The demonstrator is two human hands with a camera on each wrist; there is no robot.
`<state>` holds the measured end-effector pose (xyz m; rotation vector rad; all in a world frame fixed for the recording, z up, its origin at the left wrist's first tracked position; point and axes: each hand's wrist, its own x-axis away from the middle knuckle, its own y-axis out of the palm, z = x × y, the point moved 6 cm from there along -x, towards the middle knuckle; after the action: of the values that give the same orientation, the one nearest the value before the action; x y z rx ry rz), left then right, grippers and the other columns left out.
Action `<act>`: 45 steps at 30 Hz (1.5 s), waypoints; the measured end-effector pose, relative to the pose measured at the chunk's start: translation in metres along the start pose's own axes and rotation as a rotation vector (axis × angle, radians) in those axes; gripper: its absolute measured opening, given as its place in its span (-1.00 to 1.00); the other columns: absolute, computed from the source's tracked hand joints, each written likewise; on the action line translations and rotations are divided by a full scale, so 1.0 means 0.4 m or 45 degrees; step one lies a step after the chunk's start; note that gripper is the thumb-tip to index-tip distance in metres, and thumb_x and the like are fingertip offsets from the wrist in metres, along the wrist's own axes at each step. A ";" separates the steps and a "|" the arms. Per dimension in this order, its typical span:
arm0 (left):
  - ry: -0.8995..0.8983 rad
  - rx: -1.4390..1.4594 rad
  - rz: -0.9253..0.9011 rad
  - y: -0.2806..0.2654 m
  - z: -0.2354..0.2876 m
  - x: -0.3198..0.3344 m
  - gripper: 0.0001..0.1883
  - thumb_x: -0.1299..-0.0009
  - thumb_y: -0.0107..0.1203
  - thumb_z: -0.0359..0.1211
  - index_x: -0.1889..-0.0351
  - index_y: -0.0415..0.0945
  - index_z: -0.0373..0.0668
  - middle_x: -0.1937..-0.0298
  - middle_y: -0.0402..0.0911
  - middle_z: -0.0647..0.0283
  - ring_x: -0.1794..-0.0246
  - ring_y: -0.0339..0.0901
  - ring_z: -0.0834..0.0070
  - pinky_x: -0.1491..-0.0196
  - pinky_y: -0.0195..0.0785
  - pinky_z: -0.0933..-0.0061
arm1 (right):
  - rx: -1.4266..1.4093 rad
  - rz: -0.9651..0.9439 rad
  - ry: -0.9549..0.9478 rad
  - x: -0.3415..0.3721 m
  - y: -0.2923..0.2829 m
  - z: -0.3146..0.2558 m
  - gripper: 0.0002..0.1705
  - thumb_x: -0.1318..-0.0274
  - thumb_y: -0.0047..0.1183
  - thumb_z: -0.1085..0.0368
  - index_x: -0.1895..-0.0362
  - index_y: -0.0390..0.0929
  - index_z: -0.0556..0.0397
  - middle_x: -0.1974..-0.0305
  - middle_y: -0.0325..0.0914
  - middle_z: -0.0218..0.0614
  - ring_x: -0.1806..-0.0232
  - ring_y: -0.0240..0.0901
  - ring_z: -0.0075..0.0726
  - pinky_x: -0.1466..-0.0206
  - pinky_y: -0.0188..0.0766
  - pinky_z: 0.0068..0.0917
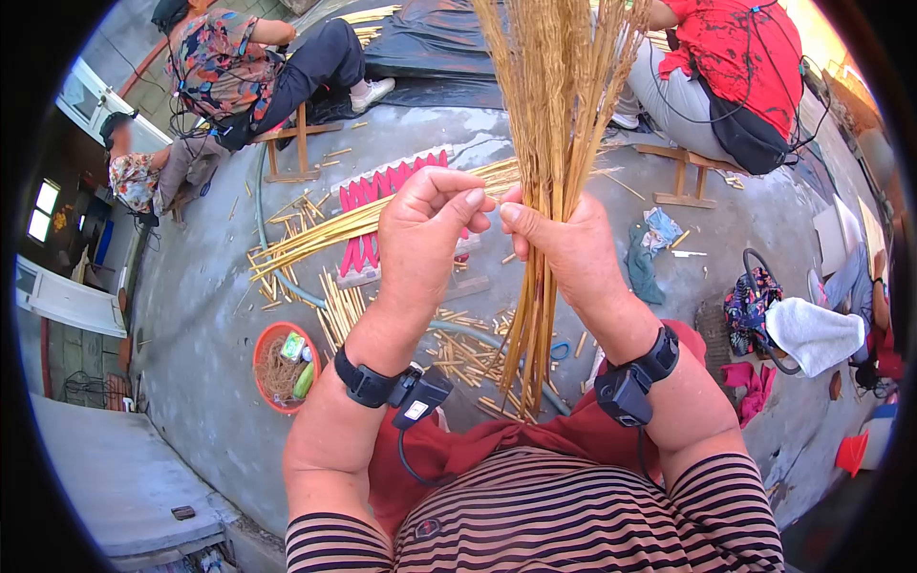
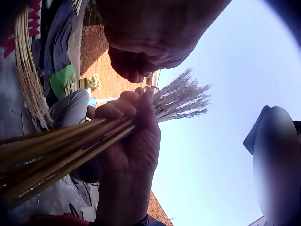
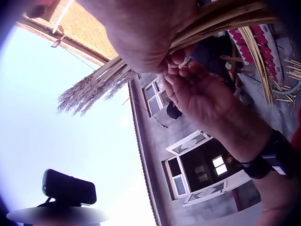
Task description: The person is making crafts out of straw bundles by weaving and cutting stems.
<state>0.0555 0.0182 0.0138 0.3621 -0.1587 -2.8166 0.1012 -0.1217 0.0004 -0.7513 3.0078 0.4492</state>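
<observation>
- Gripping the stalk bundle [image 1: 554, 115] in the right hand [image 1: 577, 246], had fingers curled round it.
- Held the left hand [image 1: 427, 218] just beside, with fingers bent; couldn't tell whether pinching anything.

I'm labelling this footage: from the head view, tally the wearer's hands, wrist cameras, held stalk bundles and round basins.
Hands (left hand, right hand): 2
Wrist cameras: 2
Held stalk bundle: 1
Round orange basin: 1
Total: 6
</observation>
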 end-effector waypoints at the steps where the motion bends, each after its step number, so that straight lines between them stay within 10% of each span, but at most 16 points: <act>1: 0.023 -0.025 -0.012 0.006 0.001 0.004 -0.90 -0.34 0.09 -0.50 0.21 0.51 -0.24 0.37 0.61 0.29 0.41 0.53 0.63 0.33 0.38 0.64 | 0.020 0.002 -0.009 0.004 0.001 -0.005 -0.79 -0.06 0.21 0.30 0.26 0.54 0.15 0.51 0.52 -0.44 0.60 0.36 -0.65 0.57 0.29 -0.69; 31: 0.066 -0.253 0.084 -0.118 0.015 0.024 -0.76 -0.36 -0.05 -0.56 0.02 0.45 -0.23 0.49 0.52 0.38 0.48 0.41 0.76 0.35 0.32 0.70 | 0.129 -0.136 0.161 -0.045 0.105 0.089 -0.86 -0.08 0.14 0.31 0.33 0.51 0.11 0.55 0.48 -0.45 0.62 0.35 -0.65 0.56 0.27 -0.68; 38: 0.625 -0.888 0.242 -0.151 0.092 0.001 -0.67 -0.19 0.12 -0.55 0.07 0.56 -0.09 -0.04 0.47 0.22 -0.08 0.37 0.39 -0.03 0.28 0.42 | 0.017 -0.133 0.176 -0.041 0.083 0.083 -0.86 -0.08 0.13 0.31 0.35 0.51 0.10 0.57 0.49 -0.45 0.64 0.36 -0.69 0.59 0.29 -0.70; 45: 1.070 -1.544 -0.098 -0.037 0.090 0.048 -0.80 -0.15 0.23 -0.44 0.25 0.58 -0.18 0.23 0.53 0.23 0.11 0.46 0.27 0.05 0.29 0.31 | -0.024 -0.145 0.184 -0.040 0.074 0.078 -0.85 -0.10 0.14 0.27 0.36 0.51 0.10 0.57 0.48 -0.45 0.62 0.37 -0.67 0.57 0.30 -0.69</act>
<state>0.0242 0.0290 0.0421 1.1057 1.5991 -2.0264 0.0999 -0.0807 -0.0201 -0.9915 3.0743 0.4377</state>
